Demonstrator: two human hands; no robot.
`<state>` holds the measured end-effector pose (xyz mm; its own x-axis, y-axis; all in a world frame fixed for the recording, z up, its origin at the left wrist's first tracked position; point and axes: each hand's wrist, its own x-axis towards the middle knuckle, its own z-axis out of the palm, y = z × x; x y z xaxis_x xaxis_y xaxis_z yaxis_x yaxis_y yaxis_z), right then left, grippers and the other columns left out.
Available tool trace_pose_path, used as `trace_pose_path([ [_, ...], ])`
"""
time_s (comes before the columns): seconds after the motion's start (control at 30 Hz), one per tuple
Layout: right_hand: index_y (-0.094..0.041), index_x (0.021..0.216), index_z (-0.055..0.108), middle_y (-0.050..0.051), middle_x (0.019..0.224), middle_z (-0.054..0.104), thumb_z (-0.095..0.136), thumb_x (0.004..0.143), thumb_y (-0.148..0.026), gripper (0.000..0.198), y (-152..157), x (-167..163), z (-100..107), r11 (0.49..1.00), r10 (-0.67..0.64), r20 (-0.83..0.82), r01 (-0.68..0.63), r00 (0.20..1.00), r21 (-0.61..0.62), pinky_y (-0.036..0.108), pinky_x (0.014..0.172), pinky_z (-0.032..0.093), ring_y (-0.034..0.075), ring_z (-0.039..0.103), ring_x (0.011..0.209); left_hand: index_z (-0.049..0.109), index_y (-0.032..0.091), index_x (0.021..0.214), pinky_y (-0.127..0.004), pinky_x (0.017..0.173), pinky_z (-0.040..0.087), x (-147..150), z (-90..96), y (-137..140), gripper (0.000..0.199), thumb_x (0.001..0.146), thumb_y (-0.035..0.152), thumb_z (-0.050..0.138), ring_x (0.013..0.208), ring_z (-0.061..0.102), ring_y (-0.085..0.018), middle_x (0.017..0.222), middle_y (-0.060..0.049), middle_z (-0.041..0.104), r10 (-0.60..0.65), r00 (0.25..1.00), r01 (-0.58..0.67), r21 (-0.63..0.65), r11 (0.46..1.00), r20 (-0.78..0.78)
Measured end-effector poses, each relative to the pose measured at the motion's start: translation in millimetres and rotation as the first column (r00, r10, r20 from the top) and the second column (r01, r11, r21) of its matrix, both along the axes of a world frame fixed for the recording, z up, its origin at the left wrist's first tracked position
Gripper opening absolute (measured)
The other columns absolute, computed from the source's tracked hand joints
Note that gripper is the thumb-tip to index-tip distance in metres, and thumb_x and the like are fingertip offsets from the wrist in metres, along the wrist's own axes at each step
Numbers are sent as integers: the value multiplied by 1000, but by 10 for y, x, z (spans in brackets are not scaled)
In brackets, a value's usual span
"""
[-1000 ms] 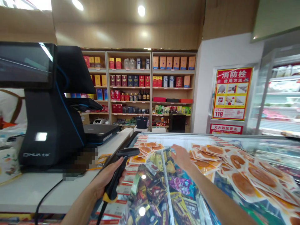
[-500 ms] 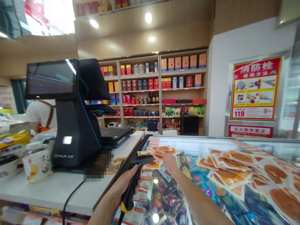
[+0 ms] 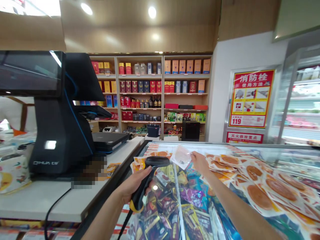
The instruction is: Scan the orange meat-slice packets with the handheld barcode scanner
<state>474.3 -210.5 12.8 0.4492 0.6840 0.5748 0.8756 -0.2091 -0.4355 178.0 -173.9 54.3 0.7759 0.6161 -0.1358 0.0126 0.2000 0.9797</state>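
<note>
My left hand (image 3: 136, 183) is wrapped round the handle of a black and yellow barcode scanner (image 3: 157, 162), whose head points right. Between the thumb and fingers of my right hand (image 3: 200, 162) is a flat, whitish square packet (image 3: 182, 156), held up just right of the scanner with a small dark printed patch facing me. Beneath both hands lies the glass top of a freezer (image 3: 220, 145). On the glass to the right is a spread of packets with round orange-brown pieces (image 3: 255, 196). A few similar packets (image 3: 140, 163) lie left of and behind the scanner.
A black cash register (image 3: 65, 133) stands on the white counter (image 3: 62, 200) at left, with a cable hanging over the edge. Several colourful bags (image 3: 162, 213) show under the glass. Shelves of boxes (image 3: 140, 86) line the back wall. A person in white (image 3: 12, 111) is partly visible far left.
My right hand has lifted a packet off the group behind the scanner and brought it rightward, printed patch facing me. The scanner stays in my left hand. My view has turned right.
</note>
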Motion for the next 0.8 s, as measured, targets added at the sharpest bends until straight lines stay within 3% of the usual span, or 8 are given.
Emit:
trace_pose_path([
  [0.33, -19, 69, 54, 1, 56, 57, 30, 73, -30, 27, -223, 183, 109, 992, -59, -102, 69, 993, 104, 22, 54, 32, 14, 52, 58, 46, 15, 69, -18, 38, 32, 166, -93, -122, 37, 68, 52, 43, 39, 43, -6, 52, 3, 49, -64, 994, 72, 99, 992, -84],
  [0.5, -18, 72, 55, 1, 56, 59, 30, 72, -29, 27, -292, 167, 174, 992, -65, -203, 85, 977, 90, 21, 49, 32, 12, 51, 49, 46, 15, 72, -18, 38, 32, 190, -60, -120, 39, 65, 54, 45, 39, 43, -6, 51, 4, 48, -68, 992, 76, 72, 995, -104],
  [0.7, -17, 76, 55, 1, 57, 61, 32, 71, -28, 26, -332, 230, 219, 993, -32, -223, 57, 974, 106, 22, 55, 36, 14, 55, 57, 49, 14, 78, -18, 38, 30, 198, -12, -118, 39, 67, 52, 44, 40, 43, -6, 53, 3, 48, -157, 986, 161, 69, 985, -57],
  [0.8, -17, 77, 56, 1, 57, 61, 33, 71, -28, 26, -303, 227, 211, 992, 6, -277, 29, 961, 122, 22, 53, 37, 14, 56, 58, 49, 14, 76, -19, 38, 30, 207, -21, -132, 40, 65, 53, 46, 39, 43, -7, 52, 3, 47, -142, 988, 147, 70, 987, -63],
])
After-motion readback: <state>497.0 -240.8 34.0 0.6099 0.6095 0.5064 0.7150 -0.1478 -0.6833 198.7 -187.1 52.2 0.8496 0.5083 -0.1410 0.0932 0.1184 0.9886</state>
